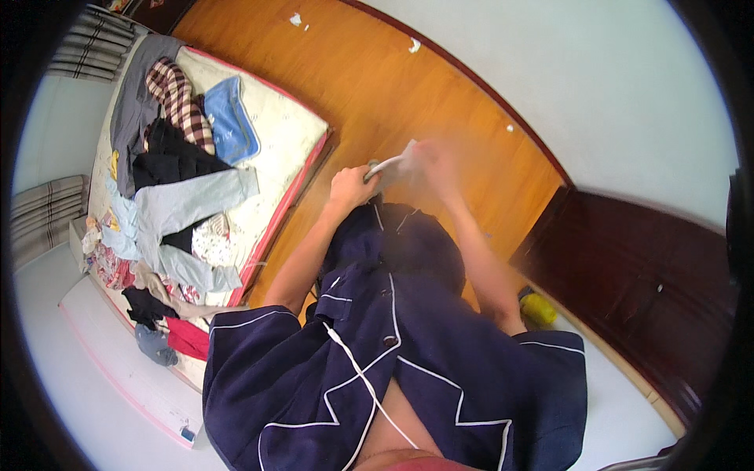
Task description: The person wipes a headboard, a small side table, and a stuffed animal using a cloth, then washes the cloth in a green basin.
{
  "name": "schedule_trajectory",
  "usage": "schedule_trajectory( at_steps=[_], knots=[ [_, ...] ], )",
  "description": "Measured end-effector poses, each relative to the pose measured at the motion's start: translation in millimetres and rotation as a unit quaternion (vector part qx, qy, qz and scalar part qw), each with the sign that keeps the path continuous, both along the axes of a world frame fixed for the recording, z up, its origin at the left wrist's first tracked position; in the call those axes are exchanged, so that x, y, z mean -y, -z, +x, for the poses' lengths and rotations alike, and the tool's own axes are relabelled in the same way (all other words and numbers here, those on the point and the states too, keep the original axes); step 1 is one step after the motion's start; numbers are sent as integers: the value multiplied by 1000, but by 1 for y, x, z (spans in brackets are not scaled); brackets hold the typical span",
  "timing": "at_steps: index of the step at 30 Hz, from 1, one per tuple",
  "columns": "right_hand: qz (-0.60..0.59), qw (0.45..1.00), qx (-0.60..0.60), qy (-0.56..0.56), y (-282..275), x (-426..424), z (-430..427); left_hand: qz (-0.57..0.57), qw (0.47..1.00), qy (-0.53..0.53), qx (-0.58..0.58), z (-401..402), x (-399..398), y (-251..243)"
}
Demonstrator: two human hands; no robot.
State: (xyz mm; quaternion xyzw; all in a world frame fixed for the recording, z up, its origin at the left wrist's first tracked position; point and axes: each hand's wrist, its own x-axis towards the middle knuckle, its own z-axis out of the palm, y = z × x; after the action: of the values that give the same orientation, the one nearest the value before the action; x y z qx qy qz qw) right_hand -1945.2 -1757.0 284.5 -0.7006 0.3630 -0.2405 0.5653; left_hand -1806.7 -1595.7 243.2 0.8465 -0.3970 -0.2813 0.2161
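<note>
My left hand grips the near end of a small whitish-grey item, out in front of my waist. A pale curved edge runs from these fingers across to the other hand. My right hand is blurred and has its fingers closed on the far end of the same item. It looks like thin cloth, but blur hides its exact kind. Below both hands is my dark navy shirt with white piping, and a white cable hangs over its front.
To the left stands a bed with a pale mattress. On it lie grey trousers, a blue folded cloth, a checked garment and other clothes. White scraps dot the wooden floor. A dark wooden panel stands at right.
</note>
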Motion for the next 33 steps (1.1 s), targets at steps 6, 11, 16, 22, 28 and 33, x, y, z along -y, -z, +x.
schedule_trajectory(
  at_steps=[6,11,16,22,28,33],
  knots=[
    [29,998,-13,-59,-7,75,93,-87,986,-126,-73,118,91,14],
    [12,980,-90,-178,28,138,165,-150,950,-218,-166,204,162,4],
    [-33,959,-50,-276,59,227,271,-215,964,-159,-2,295,203,8],
    [-28,935,-53,-351,20,312,421,-197,942,-264,-69,378,245,-39],
    [-65,847,-8,-528,-38,334,581,-255,931,-260,-29,463,270,-67],
    [-198,672,30,-712,-27,341,715,-292,923,-250,-9,551,279,-66]
  ],
)
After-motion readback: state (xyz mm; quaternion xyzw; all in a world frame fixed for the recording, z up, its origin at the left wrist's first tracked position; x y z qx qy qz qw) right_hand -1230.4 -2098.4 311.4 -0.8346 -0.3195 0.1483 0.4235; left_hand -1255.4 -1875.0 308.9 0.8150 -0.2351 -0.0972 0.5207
